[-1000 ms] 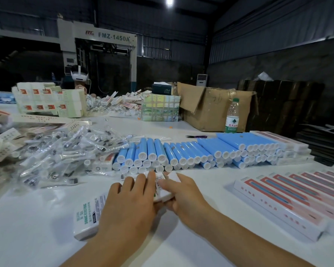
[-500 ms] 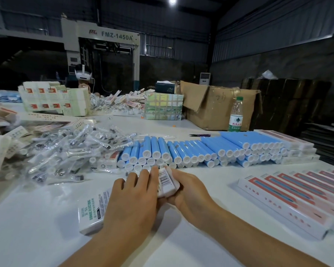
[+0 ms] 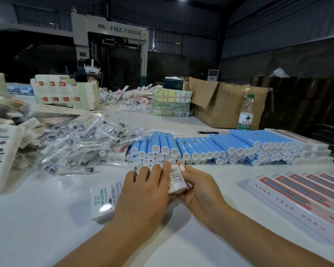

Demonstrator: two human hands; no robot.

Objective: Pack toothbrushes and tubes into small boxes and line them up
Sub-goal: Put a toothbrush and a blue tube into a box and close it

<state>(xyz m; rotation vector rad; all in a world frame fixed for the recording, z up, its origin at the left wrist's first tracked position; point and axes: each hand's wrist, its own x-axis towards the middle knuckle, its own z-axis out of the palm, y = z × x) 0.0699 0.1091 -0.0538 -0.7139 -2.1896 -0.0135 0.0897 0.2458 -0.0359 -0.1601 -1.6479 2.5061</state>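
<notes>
Left hand [image 3: 143, 191] presses flat on the box [image 3: 104, 199]; right hand [image 3: 199, 186] pinches its flap [image 3: 176, 177] nearest the tubes [image 3: 201, 149]. Tuck squarely, without creasing.

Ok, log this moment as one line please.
step: closing box | left hand: rests on box | right hand: grips its barcode end | tubes: behind | packed boxes: right

Both forearms reach forward over the table [image 3: 46, 218], meeting near its middle. The left hand [image 3: 143, 191] lies palm down, fingers extended across the small box [image 3: 176, 179]. The right hand [image 3: 197, 186] grips the box's right end, fingers curled.
</notes>
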